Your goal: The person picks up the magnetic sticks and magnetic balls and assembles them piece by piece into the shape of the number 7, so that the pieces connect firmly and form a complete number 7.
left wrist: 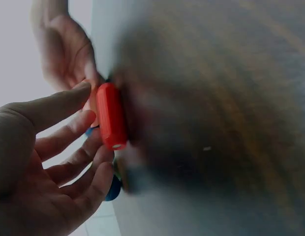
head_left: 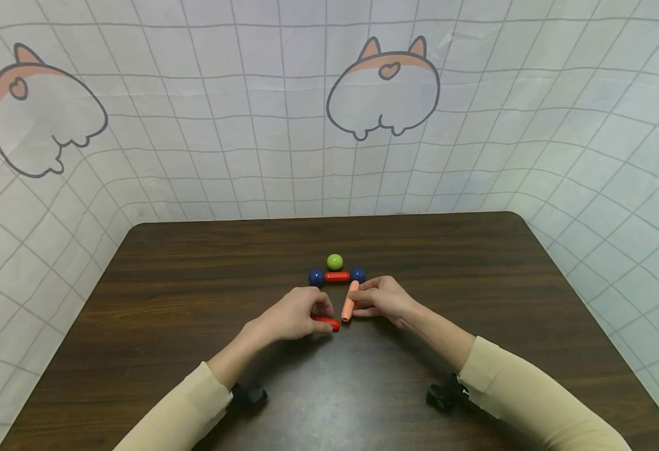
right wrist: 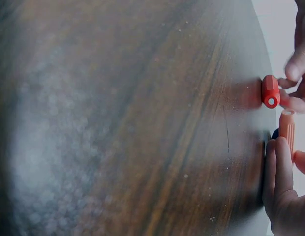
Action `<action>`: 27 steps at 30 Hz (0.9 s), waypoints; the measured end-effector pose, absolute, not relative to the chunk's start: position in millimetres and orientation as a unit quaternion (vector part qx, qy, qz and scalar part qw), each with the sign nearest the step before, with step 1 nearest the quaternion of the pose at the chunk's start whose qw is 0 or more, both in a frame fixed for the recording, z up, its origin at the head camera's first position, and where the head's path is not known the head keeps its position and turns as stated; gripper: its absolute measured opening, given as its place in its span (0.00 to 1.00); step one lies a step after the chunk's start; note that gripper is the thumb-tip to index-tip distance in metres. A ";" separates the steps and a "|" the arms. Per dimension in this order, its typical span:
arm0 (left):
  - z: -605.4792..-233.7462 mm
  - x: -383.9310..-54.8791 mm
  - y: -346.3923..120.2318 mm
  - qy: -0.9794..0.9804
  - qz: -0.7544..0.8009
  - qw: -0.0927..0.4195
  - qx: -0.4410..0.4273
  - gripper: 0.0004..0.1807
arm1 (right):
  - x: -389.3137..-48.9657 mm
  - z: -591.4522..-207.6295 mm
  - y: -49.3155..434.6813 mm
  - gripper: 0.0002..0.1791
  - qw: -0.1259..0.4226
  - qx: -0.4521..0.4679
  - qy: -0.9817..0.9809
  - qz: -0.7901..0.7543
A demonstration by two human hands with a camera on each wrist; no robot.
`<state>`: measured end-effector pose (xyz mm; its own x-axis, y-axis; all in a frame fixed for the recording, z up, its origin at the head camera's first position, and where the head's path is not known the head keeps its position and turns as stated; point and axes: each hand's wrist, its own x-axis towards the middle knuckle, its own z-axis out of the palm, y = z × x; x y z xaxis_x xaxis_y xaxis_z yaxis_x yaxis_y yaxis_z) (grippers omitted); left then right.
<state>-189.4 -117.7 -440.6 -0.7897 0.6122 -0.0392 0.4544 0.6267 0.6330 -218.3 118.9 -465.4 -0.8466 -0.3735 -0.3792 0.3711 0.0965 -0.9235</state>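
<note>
My left hand (head_left: 301,312) is at a red stick (head_left: 329,323), its thumb and fingers spread loosely around one side. In the left wrist view the red stick (left wrist: 112,115) lies just past the fingertips. My right hand (head_left: 386,297) pinches a salmon-orange stick (head_left: 350,300) between thumb and fingers, tilted near the red one. In the right wrist view the end of the orange stick (right wrist: 287,129) points toward the red stick (right wrist: 270,92). Just beyond both hands, another red stick (head_left: 337,276) lies between a blue ball (head_left: 316,277) and a second blue ball (head_left: 358,275).
A green ball (head_left: 334,262) sits behind the row of blue balls and red stick. Everything rests on a dark wood table (head_left: 194,282). Behind it hangs a white gridded curtain (head_left: 222,125) with cartoon animals. Black devices (head_left: 250,398) are strapped at both wrists.
</note>
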 end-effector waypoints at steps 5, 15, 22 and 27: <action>-445.7 -185.1 -115.2 0.896 0.287 0.133 0.312 0.13 | -218.5 -464.3 120.4 0.22 0.278 -0.004 0.686 -0.673; -451.4 -184.4 -114.9 0.891 0.284 0.143 0.324 0.10 | -217.6 -464.3 118.7 0.24 0.276 0.005 0.690 -0.669; -448.0 -181.0 -115.3 0.880 0.315 0.169 0.313 0.08 | -217.8 -463.3 118.3 0.23 0.276 0.007 0.690 -0.669; -444.2 -178.9 -115.3 0.877 0.340 0.194 0.279 0.08 | -218.2 -463.2 118.6 0.22 0.279 0.004 0.692 -0.666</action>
